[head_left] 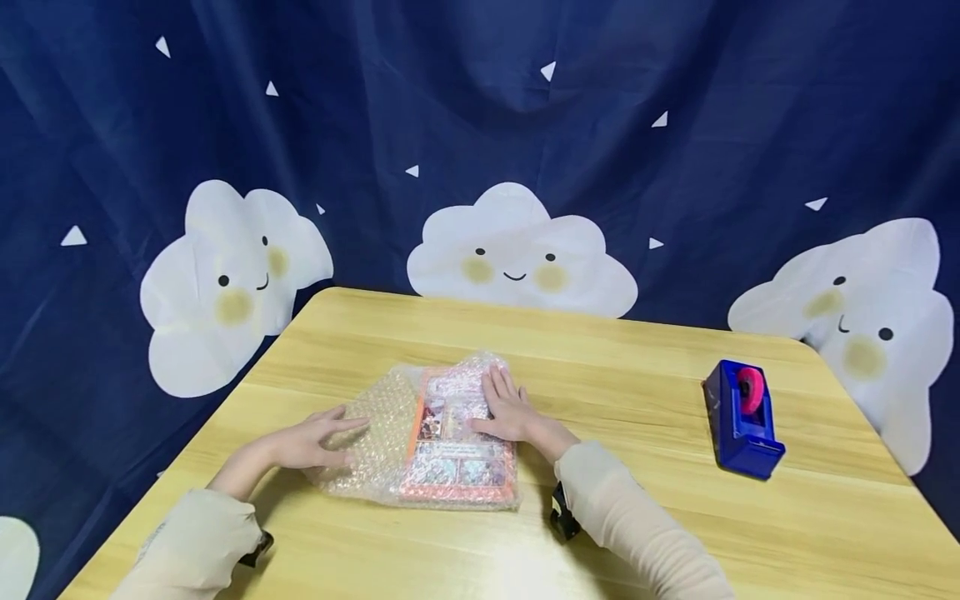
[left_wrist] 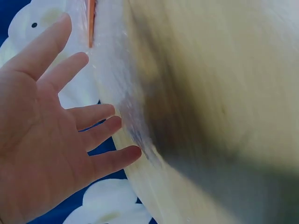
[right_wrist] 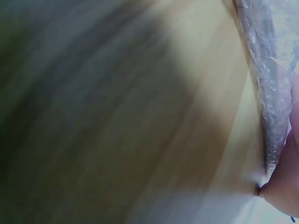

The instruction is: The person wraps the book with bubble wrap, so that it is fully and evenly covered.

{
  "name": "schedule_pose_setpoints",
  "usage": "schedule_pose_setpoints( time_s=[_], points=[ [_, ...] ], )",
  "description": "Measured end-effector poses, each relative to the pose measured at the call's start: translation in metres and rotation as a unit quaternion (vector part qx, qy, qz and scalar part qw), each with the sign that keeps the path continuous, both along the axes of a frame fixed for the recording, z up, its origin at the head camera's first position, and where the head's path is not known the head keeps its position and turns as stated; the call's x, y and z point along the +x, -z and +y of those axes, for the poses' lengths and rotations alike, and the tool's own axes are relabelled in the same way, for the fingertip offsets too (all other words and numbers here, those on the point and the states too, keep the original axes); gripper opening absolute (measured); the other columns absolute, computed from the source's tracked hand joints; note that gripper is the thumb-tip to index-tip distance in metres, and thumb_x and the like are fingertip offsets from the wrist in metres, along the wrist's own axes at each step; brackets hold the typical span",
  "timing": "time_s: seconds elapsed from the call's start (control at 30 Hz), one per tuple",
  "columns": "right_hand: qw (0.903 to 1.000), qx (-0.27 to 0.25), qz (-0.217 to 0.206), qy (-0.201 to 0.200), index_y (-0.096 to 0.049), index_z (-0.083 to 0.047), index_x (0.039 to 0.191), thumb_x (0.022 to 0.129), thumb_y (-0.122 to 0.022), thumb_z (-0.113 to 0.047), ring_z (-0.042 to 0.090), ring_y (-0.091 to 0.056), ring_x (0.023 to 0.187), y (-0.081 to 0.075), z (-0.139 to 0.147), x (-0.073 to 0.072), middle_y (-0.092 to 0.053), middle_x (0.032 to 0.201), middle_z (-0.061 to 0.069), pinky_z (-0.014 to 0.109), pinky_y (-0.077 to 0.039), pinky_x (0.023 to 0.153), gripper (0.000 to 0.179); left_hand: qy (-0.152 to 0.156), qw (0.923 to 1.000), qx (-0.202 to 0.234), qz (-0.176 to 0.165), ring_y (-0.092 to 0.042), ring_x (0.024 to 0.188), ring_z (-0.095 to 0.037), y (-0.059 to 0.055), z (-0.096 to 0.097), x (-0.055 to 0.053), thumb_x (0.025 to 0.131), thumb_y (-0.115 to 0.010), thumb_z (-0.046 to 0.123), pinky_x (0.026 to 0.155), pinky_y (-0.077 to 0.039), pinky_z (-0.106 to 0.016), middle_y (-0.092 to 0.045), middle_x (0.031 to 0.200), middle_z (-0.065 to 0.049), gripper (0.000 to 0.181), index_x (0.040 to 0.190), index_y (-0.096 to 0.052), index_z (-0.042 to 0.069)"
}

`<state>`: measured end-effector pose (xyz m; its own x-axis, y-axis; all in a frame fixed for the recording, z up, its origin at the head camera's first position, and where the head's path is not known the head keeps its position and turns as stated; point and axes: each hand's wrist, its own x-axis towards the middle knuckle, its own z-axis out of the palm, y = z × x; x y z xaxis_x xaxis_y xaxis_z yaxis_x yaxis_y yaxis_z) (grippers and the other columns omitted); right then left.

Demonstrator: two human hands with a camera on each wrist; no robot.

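Inside bubble wrap (head_left: pixel 381 427) lies an orange-edged printed item (head_left: pixel 459 451)

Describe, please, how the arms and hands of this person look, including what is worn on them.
The left hand and right hand are bare, without gloves. The left sleeve and right sleeve are cream-coloured, loose and wrinkled; the left one bears a faint greyish marking, too small to read. A small black device shows near each cuff, its details unclear.

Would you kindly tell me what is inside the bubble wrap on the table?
A flat, orange-bordered item with printed pictures shows through the bubble wrap. The right hand covers part of it; the item's underside is hidden.
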<state>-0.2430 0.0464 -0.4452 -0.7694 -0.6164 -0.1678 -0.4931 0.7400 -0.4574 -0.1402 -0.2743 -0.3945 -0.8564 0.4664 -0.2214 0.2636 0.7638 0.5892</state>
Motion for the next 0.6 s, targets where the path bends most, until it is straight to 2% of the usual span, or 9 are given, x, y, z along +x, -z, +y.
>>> schedule_pose_setpoints(
  time_s=[0.27, 0.37, 0.5, 0.57, 0.6],
  points=[
    [1.0000, 0.006, 0.006, -0.001, 0.003, -0.001, 0.145, 0.088, -0.046, -0.054, 0.031, 0.015, 0.137, 0.000, -0.001, 0.002, 0.016, 0.149, 0.016, 0.056, 0.000, 0.107, 0.092, -0.028, 0.9995, -0.001, -0.010, -0.011, 0.121, -0.064, 0.007, -0.007, 0.002, 0.085, -0.063, 0.031, 0.088, -0.015, -0.076, -0.012, 0.134, -0.048, 0.062, 0.134, -0.042, -0.002],
    [1.0000, 0.003, 0.007, 0.001, 0.002, -0.001, 0.145, 0.088, -0.046, -0.054, 0.031, 0.015, 0.137, 0.001, -0.001, 0.002, 0.015, 0.150, 0.016, 0.056, -0.001, 0.107, 0.092, -0.027, 0.9995, 0.009, -0.012, -0.012, 0.121, -0.063, 0.009, -0.010, 0.001, 0.085, -0.062, 0.030, 0.088, -0.016, -0.076, -0.015, 0.134, -0.046, 0.062, 0.133, -0.041, -0.003],
    [1.0000, 0.003, 0.007, 0.004, 0.002, -0.002, 0.145, 0.087, -0.046, -0.055, 0.030, 0.015, 0.137, 0.001, 0.000, 0.002, 0.016, 0.150, 0.015, 0.055, 0.000, 0.108, 0.092, -0.011, 0.9976, 0.068, -0.007, -0.017, 0.123, -0.060, 0.011, -0.012, -0.002, 0.087, -0.060, 0.022, 0.094, -0.018, -0.071, -0.021, 0.135, -0.042, 0.064, 0.135, -0.032, -0.010],
    [1.0000, 0.003, 0.007, 0.005, 0.003, -0.003, 0.145, 0.087, -0.046, -0.055, 0.030, 0.016, 0.137, 0.001, 0.000, 0.001, 0.016, 0.150, 0.015, 0.055, 0.000, 0.108, 0.092, -0.019, 0.9959, 0.088, -0.002, -0.025, 0.121, -0.058, 0.010, -0.014, -0.003, 0.089, -0.058, 0.021, 0.095, -0.024, -0.067, -0.025, 0.134, -0.042, 0.070, 0.138, -0.021, -0.013],
    [0.9999, 0.005, 0.008, 0.006, 0.003, -0.003, 0.145, 0.087, -0.046, -0.055, 0.029, 0.016, 0.137, 0.002, 0.000, 0.001, 0.016, 0.150, 0.015, 0.055, 0.000, 0.108, 0.092, -0.029, 0.9945, 0.100, -0.007, -0.029, 0.119, -0.057, 0.010, -0.014, -0.004, 0.089, -0.057, 0.020, 0.095, -0.031, -0.062, -0.025, 0.133, -0.042, 0.074, 0.139, -0.014, -0.014]
  ],
)
